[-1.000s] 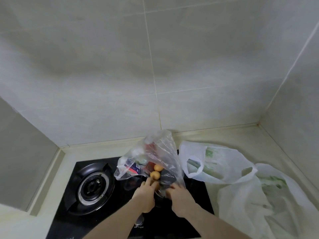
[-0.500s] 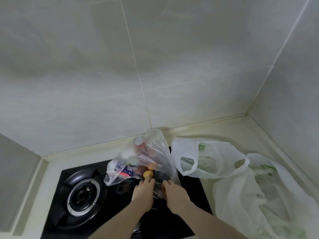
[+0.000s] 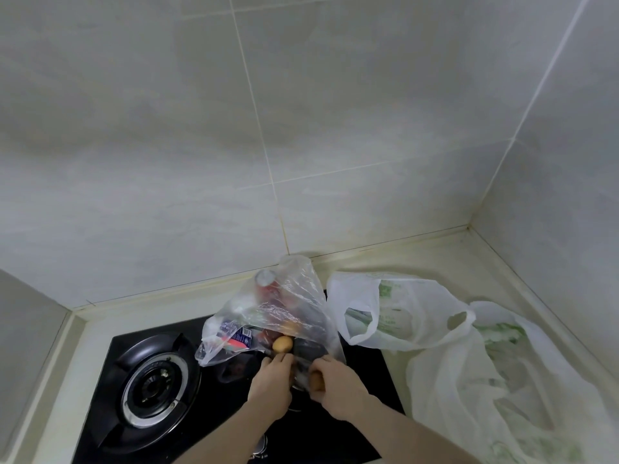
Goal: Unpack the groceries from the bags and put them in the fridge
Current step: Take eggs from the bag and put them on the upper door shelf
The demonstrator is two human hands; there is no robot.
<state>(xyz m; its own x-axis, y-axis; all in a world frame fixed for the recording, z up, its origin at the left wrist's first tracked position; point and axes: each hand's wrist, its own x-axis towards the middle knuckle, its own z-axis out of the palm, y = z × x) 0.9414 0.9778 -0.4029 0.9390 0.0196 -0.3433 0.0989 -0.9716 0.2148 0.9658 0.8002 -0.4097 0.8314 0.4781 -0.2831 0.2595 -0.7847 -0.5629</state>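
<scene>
A clear plastic bag [image 3: 284, 313] lies on the black gas hob [image 3: 361, 363], its mouth facing me. Inside it I see a bottle with a red label [image 3: 264, 284], a blue-labelled packet [image 3: 239, 334] and a brown egg [image 3: 282, 344] at the mouth. My left hand [image 3: 271, 383] holds the bag's near rim, with its fingertips just under that egg. My right hand [image 3: 338, 393] is curled at the rim's right side and pinches a second brown egg [image 3: 316, 380]. The rest of the bag's contents are dark and unclear.
Two white plastic bags with green vegetables lie on the counter at the right, one [image 3: 395, 316] beside the clear bag and one [image 3: 495, 390] nearer me. A burner [image 3: 154, 386] occupies the hob's left half. Tiled walls close the back and right.
One egg has left the bag's mouth and is now in my right hand. Both hands stay at the bag's rim. The camera has shifted, so everything sits lower and more to the left.
</scene>
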